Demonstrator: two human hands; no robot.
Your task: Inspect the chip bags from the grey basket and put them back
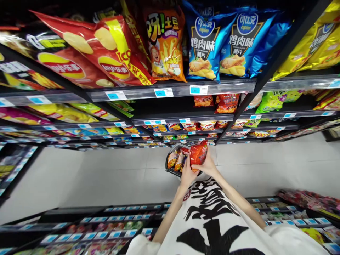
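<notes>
Between my two hands is a red snack bag [198, 154], held in front of my body at about waist height. My left hand [187, 172] grips its lower left side. On its right side, my right hand [206, 165] has the thumb laid across the bottom of the bag. A dark basket [168, 166] lies below and to the left of the bag, partly covered by my hands. Inside it are several snack bags, among them orange-and-white bags [173, 158].
Shelves ahead carry blue chip bags [203, 46], an orange bag [166, 46] and red chip bags [114, 53]. Smaller red bags [227, 103] sit one shelf lower. Pale floor tiles [117, 177] stretch along the aisle. More shelves with price tags [101, 236] stand at the bottom of the view.
</notes>
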